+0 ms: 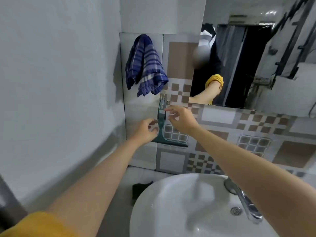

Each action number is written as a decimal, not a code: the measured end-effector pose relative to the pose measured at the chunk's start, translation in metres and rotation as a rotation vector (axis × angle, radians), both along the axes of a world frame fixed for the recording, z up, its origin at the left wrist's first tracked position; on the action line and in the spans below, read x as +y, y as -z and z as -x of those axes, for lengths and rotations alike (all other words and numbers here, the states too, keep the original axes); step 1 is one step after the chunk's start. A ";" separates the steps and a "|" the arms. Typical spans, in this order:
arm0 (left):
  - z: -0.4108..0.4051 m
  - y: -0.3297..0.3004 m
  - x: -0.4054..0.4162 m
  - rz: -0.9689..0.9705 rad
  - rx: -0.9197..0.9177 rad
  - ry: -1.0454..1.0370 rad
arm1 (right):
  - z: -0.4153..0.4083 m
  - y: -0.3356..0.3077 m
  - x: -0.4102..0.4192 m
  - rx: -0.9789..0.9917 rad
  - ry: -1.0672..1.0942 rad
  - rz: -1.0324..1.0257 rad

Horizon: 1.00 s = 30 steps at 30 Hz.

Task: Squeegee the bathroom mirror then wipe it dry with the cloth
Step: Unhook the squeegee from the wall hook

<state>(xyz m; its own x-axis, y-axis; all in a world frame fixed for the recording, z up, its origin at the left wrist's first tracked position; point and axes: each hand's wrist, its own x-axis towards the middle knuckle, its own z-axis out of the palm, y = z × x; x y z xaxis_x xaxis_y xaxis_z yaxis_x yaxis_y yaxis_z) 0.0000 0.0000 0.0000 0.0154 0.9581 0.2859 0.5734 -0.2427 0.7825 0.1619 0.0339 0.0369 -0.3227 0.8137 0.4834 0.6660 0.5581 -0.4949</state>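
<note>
A teal squeegee hangs by its handle from a small wall hook, blade down, on the patterned tiles. My left hand is just left of its handle with fingers loosely curled, holding nothing. My right hand is just right of the handle, fingertips at its upper part, not closed on it. A blue plaid cloth hangs on the wall above and to the left. The mirror is mounted at the upper right and reflects my arm.
A white sink lies below with a chrome tap at its right and a drain. A dark object sits on the ledge left of the basin. A plain wall closes in on the left.
</note>
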 end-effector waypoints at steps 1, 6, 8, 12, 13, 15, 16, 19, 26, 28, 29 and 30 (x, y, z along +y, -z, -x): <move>0.000 0.002 0.004 0.017 -0.030 0.021 | 0.002 0.001 0.003 -0.005 -0.001 0.011; 0.003 0.020 0.029 0.082 -0.083 0.064 | 0.014 0.006 0.022 -0.010 0.038 0.067; 0.004 0.024 0.036 0.085 -0.102 0.074 | 0.016 0.006 0.029 0.036 0.059 0.064; 0.003 0.033 0.044 0.082 -0.189 0.097 | 0.017 0.006 0.035 0.106 0.081 0.041; 0.002 0.035 0.044 0.072 -0.223 0.105 | 0.017 0.005 0.036 0.134 0.086 0.039; -0.002 0.033 0.041 0.044 -0.301 0.115 | 0.017 0.001 0.034 0.183 0.089 0.037; -0.004 0.031 0.038 0.029 -0.332 0.106 | 0.017 -0.002 0.032 0.205 0.080 0.039; -0.010 0.026 0.030 -0.023 -0.444 0.056 | 0.015 -0.012 0.027 0.270 0.052 0.037; -0.015 0.003 -0.002 -0.152 -0.490 0.014 | 0.006 -0.034 0.000 0.336 -0.018 -0.028; -0.014 -0.004 -0.014 -0.160 -0.460 0.042 | -0.006 -0.039 -0.014 0.281 -0.028 -0.101; -0.014 -0.009 -0.019 -0.164 -0.438 0.062 | -0.014 -0.042 -0.021 0.229 -0.024 -0.160; -0.015 -0.014 -0.023 -0.170 -0.410 0.080 | -0.022 -0.046 -0.029 0.159 -0.013 -0.234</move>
